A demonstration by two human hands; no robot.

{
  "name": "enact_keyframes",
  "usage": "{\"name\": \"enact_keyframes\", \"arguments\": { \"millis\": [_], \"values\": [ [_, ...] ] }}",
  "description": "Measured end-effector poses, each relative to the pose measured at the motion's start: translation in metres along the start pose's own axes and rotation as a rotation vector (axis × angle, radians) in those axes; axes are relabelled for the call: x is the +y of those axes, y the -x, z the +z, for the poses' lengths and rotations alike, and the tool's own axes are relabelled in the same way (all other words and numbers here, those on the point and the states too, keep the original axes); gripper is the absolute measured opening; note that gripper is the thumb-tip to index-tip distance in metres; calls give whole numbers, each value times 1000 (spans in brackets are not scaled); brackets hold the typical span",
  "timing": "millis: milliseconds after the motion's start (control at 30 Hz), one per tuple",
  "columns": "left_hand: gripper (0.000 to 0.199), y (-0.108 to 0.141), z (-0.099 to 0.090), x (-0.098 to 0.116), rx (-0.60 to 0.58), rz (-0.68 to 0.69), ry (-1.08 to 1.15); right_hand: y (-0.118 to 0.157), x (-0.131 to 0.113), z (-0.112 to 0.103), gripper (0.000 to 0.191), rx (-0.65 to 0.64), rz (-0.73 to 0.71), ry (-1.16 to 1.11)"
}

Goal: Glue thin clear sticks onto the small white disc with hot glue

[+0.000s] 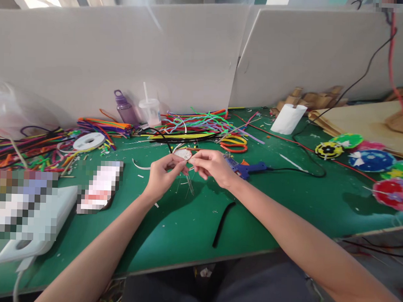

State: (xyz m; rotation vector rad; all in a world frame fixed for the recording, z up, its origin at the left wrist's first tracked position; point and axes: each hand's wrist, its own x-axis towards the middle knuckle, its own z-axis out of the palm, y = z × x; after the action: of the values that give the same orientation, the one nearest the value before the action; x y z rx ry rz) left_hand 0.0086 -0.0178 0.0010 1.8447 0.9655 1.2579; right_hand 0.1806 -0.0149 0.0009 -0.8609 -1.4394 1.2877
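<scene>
My left hand (166,172) and my right hand (211,165) meet over the middle of the green table, both with fingers pinched. Between them is a small round whitish disc (183,154) with a reddish-brown edge, held by my left fingers. The fingertips of my right hand close at the disc's right edge on something too small to make out. Thin wires (189,185) lie or hang just below the hands. A blue glue gun (245,168) lies right beside my right hand. A black strip (222,224) rests nearer the table's front edge.
Colourful pipe cleaners (202,127) are heaped behind the hands. At the left are a white spool (89,141), a phone (101,187) and a white device (40,224). A purple bottle (125,109) and a cup (150,112) stand behind; a white roll (288,119) and colourful discs (371,160) are right.
</scene>
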Motion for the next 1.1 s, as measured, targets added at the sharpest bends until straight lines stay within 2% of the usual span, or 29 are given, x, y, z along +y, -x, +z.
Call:
{"name": "enact_keyframes", "arguments": {
  "millis": [867, 1100],
  "values": [
    [19, 2, 0, 1, -17, 53, -119, 1, -1, 1, 16, -15, 84, -67],
    [20, -1, 1, 0, -23, -43, 55, -4, -5, -16, 18, -152, 97, 8]
  ]
}}
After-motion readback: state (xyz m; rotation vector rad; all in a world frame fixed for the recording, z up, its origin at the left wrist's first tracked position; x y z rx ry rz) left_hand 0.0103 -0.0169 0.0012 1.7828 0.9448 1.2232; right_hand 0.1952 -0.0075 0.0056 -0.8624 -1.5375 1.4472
